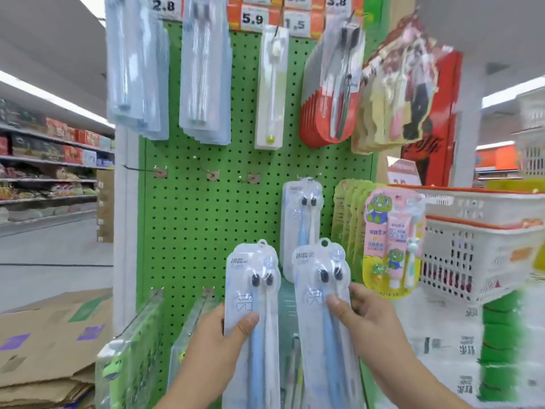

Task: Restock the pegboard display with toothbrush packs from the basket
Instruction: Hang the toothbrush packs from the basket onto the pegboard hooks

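The left hand point(206, 346) is pinching one toothbrush pack point(253, 320) upright, thumb across its front, while the right hand point(368, 317) is clamping a second toothbrush pack point(324, 320) just beside it, both raised before the green pegboard point(188, 231), with the white basket point(472, 261) sitting right of the right hand.

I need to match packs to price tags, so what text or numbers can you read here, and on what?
"2.8": white price tag, top left of the green pegboard.
"5.9": white tag on orange strip.
"1,5": tag beside it, partly hidden by a hook.
"3.8": tag at top right.
Clear toothbrush packs in the left hand and right hand: print too blurred to read.
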